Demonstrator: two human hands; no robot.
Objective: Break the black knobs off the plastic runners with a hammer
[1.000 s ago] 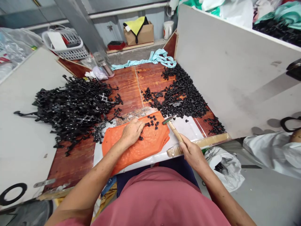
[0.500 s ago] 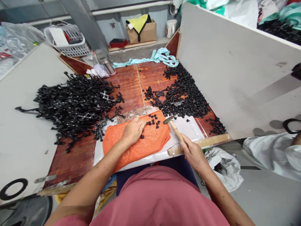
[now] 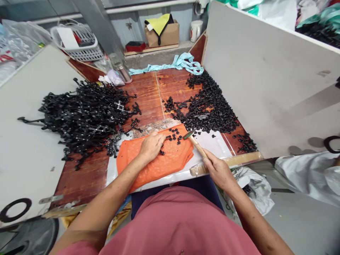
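An orange cloth (image 3: 159, 166) lies folded over the work surface at the table's front edge. On it my left hand (image 3: 152, 146) is closed around a small black jointed part (image 3: 162, 152), whose ends poke out past the fingers. Several loose black knobs (image 3: 175, 134) are scattered on the cloth just right of that hand. My right hand (image 3: 216, 166) grips the wooden handle of a hammer (image 3: 198, 147). The hammer's head hovers over or rests near the cloth's right side, beside the knobs; I cannot tell whether it touches.
A big heap of black jointed parts (image 3: 87, 117) covers the table's left. Small black pieces (image 3: 212, 106) are piled along the right partition (image 3: 265, 81). At the back are a steel flask (image 3: 122, 72), a light-blue cloth strip (image 3: 170, 66), a cardboard box (image 3: 166, 34) and a mug (image 3: 196, 31).
The whole view has shifted slightly. My left hand stays on the cloth, and a bit more of the black part shows below its fingers. The hammer remains in almost the same place.
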